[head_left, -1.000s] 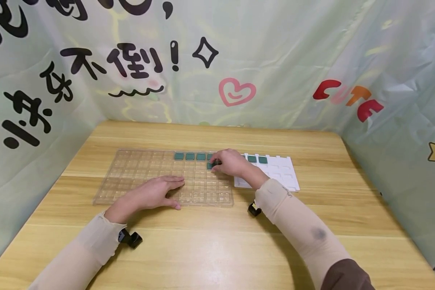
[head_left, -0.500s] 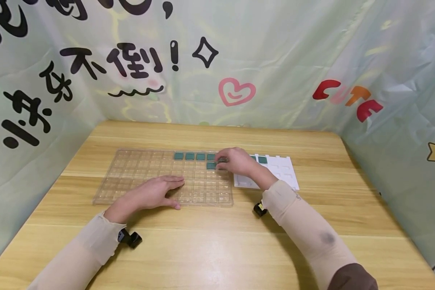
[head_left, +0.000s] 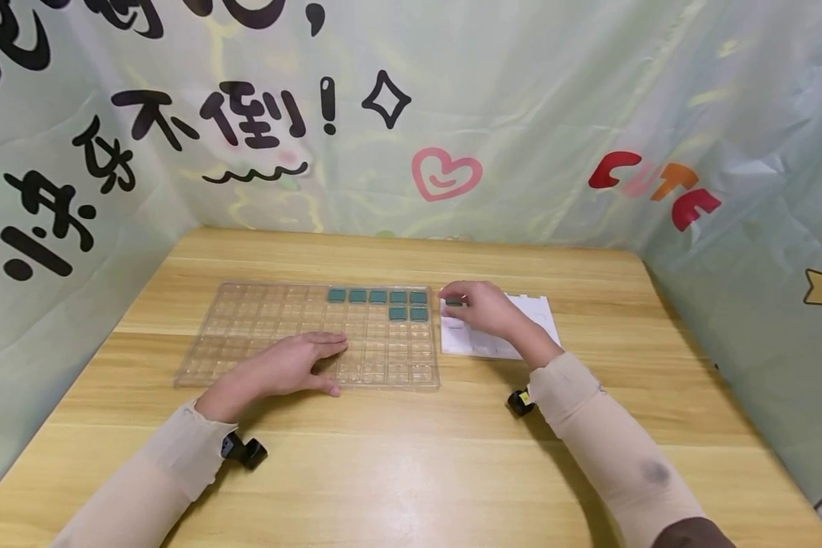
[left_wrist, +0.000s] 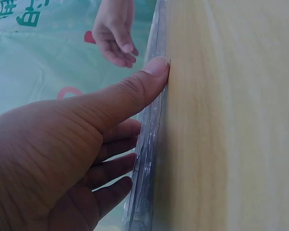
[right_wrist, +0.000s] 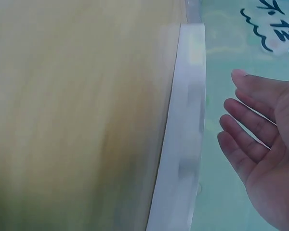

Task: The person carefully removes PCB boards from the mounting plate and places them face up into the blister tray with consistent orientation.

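Note:
My left hand (head_left: 289, 367) rests with its fingers spread over the near part of a clear plastic tray (head_left: 246, 327) divided into small square pockets. In the left wrist view, the thumb (left_wrist: 156, 67) lies at the tray's near edge. Several dark green square chips (head_left: 377, 297) sit in the tray's far right pockets. My right hand (head_left: 486, 308) hovers over a white tray (head_left: 482, 346), fingers parted and holding nothing. One green chip (head_left: 454, 302) shows between its thumb and fingers; the hand hides much of the white tray's far side.
The two trays lie side by side on a wooden table (head_left: 397, 472), the white one to the right. A printed cloth (head_left: 534, 137) hangs behind and at both sides. Each wrist carries a small black camera (head_left: 246, 450).
My right hand has let go of a green chip in the second row of the clear tray and moved right, over the white tray. My left hand has stayed still.

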A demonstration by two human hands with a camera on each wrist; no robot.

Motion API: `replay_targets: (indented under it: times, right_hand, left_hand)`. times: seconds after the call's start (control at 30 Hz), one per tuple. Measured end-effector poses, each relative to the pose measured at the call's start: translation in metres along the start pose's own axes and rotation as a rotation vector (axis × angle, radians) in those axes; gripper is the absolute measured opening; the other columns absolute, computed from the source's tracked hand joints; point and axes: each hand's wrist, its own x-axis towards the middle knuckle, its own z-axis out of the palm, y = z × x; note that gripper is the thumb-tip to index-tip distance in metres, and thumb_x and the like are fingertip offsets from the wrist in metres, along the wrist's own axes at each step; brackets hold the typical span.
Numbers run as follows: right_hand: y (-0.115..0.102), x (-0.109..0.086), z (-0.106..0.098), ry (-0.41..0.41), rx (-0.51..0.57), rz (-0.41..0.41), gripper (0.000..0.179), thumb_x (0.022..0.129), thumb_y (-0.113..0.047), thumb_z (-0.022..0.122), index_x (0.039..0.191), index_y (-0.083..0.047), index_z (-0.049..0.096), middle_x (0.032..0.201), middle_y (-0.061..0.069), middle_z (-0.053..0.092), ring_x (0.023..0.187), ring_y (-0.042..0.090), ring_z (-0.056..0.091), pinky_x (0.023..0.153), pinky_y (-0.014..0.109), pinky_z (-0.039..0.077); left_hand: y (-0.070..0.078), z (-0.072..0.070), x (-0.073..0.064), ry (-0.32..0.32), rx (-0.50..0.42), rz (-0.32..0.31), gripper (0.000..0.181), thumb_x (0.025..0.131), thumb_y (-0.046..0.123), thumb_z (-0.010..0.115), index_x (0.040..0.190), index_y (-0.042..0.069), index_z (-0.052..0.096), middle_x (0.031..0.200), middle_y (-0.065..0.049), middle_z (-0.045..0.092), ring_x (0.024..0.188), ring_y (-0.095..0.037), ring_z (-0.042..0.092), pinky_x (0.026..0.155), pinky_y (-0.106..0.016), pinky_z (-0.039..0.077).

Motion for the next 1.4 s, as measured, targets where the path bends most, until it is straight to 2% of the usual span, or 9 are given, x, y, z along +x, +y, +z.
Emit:
replay_targets:
  times: [0.13,0.4,0.57,0.93,1.23,1.4]
  right_hand:
    - [0.011,-0.005,-0.005,0.016,0.024,0.025,0.037,0.093,-0.029,0.07,0.125,-0.013,0.065,0.126,0.006,0.064,0.117,0.028,0.059,0.097,0.047,0.048]
    - [0.03,-0.015,-0.016,0.015,-0.007,0.06,0.045,0.092,-0.031,0.07,0.133,-0.014,0.061,0.133,0.007,0.06,0.121,0.03,0.056,0.099,0.05,0.046]
    - [0.04,-0.019,-0.021,0.024,-0.025,0.067,0.049,0.092,-0.032,0.07,0.136,-0.014,0.059,0.139,0.009,0.056,0.127,0.031,0.05,0.103,0.053,0.042]
    - [0.057,-0.024,-0.027,0.002,-0.035,0.149,0.057,0.092,-0.031,0.071,0.142,-0.013,0.053,0.147,0.014,0.047,0.136,0.037,0.039,0.109,0.057,0.033]
    - [0.07,-0.024,-0.029,-0.015,-0.023,0.17,0.059,0.091,-0.031,0.071,0.143,-0.012,0.051,0.146,0.017,0.047,0.131,0.04,0.043,0.105,0.058,0.038]
    - [0.073,-0.024,-0.03,-0.019,-0.014,0.175,0.053,0.093,-0.031,0.069,0.14,-0.012,0.055,0.143,0.019,0.048,0.129,0.039,0.046,0.102,0.057,0.04]
  left_hand:
    - [-0.001,0.001,-0.001,-0.001,-0.005,-0.009,0.086,0.083,0.057,0.069,0.144,0.0,0.047,0.15,-0.013,0.042,0.137,-0.034,0.038,0.112,-0.049,0.032]
    - [0.001,0.001,-0.001,-0.012,-0.004,-0.013,0.086,0.083,0.058,0.068,0.144,0.0,0.047,0.15,-0.013,0.042,0.138,-0.034,0.038,0.112,-0.049,0.032]
    - [0.0,0.001,-0.001,-0.013,0.004,-0.011,0.086,0.083,0.058,0.068,0.144,0.0,0.047,0.15,-0.013,0.042,0.138,-0.034,0.038,0.112,-0.049,0.033]
    - [-0.002,0.002,-0.001,0.003,0.013,-0.002,0.087,0.083,0.06,0.067,0.143,0.001,0.048,0.15,-0.013,0.043,0.137,-0.034,0.039,0.111,-0.048,0.034]
    - [-0.001,0.001,-0.001,0.002,0.012,-0.001,0.086,0.083,0.058,0.068,0.143,0.0,0.048,0.15,-0.013,0.043,0.137,-0.034,0.039,0.111,-0.049,0.033]
    - [0.0,0.0,-0.001,-0.001,0.009,-0.004,0.086,0.083,0.058,0.069,0.143,0.0,0.048,0.15,-0.013,0.043,0.137,-0.034,0.039,0.111,-0.049,0.033]
